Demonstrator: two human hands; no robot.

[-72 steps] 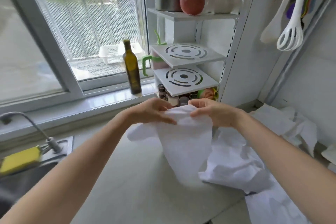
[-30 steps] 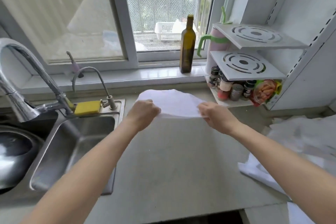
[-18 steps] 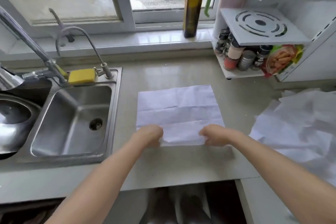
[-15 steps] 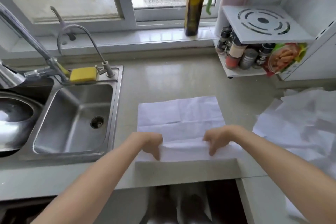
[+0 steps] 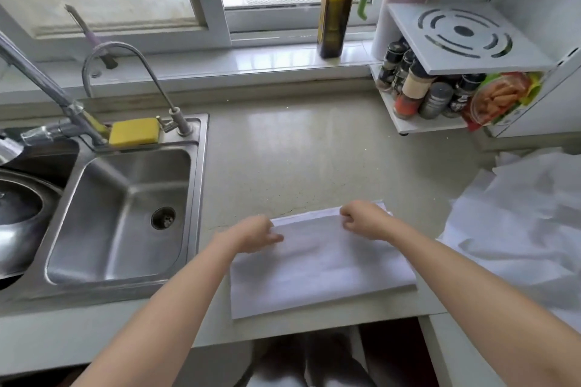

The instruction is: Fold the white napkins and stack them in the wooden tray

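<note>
One folded napkin [image 5: 317,264], one oil bottle [image 5: 336,3], one yellow sponge [image 5: 134,132], two hands.

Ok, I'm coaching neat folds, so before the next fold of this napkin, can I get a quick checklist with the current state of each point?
1. Napkin lies flat on the counter: ok.
2. Far edges meet after the first fold: ok as far as visible; the corners sit under the hands.
3. Left hand and right hand each hold a far corner: ok, fingers curled at the edge.
4. Near edge stays on the counter: ok, but close to the front lip.
5. Free counter beyond the napkin: ok.
6. Wooden tray ready for stacking: cannot tell, none in view; only the loose napkin pile shows at right.
</note>
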